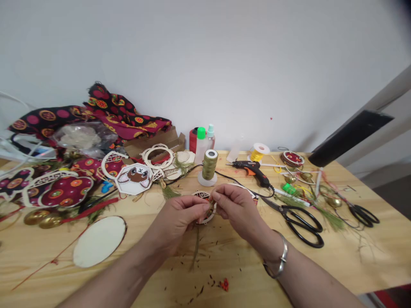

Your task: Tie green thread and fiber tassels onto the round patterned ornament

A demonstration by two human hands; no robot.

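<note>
Both my hands meet over the middle of the wooden table (353,256). My left hand (181,216) is closed, its fingertips pinching an olive-green tassel (196,244) whose threads hang down toward me. My right hand (236,207), with a silver bangle on the wrist, is also closed in a pinch at the tassel's top. Just behind the fingers lies a small round wooden ornament (203,197) with a fretwork edge, partly hidden by my hands. A spool of olive thread (208,166) stands upright just beyond.
Black scissors (300,218) lie right of my hands, a black glue gun (253,170) behind them. A white oval disc (99,240) lies front left. Red patterned ornaments (66,190), wooden cutouts and patterned fabric (109,111) crowd the left. Glue bottles (201,144), yellow cord spool (258,152) stand at back.
</note>
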